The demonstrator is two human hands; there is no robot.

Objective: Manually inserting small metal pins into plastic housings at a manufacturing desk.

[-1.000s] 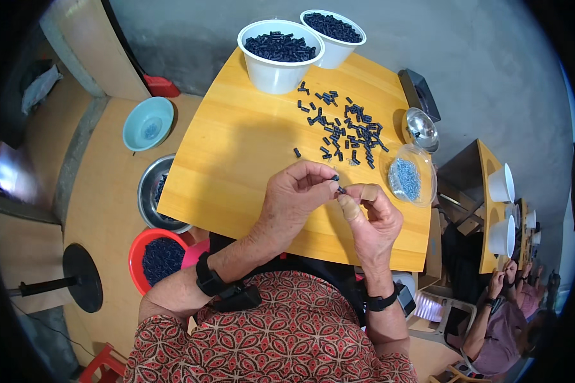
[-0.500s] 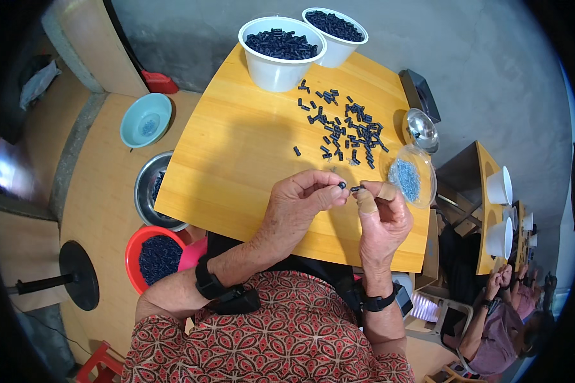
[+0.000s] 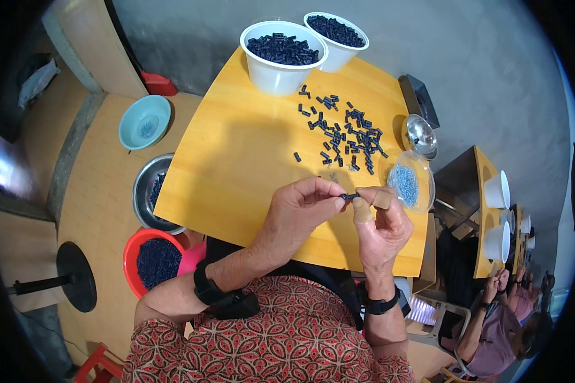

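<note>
Above the near part of the yellow table (image 3: 230, 185), my left hand (image 3: 300, 210) pinches a small black cylindrical part (image 3: 349, 196) between thumb and forefinger. My right hand (image 3: 384, 223), with tan tape around its thumb and forefinger, grips the other end of the dark piece. Both sets of fingertips nearly meet, and they hide most of it; whether it is one piece or two pressed together I cannot tell. Just beyond lies a loose scatter of similar black parts (image 3: 358, 137). A clear dish of small light-blue pieces (image 3: 404, 184) stands beside my right hand.
Two white tubs (image 3: 278, 80) (image 3: 344, 57) full of black parts stand at the far edge. A shiny metal bowl (image 3: 420, 135) sits at the right. On the left are a teal basin (image 3: 126, 131), a steel bowl (image 3: 140, 201) and a red basin (image 3: 131, 265). Another person (image 3: 495, 338) sits far right.
My hands have come together: the black part in my left fingers, apart from the right hand's piece before, now meets it end to end. The view has shifted slightly.
</note>
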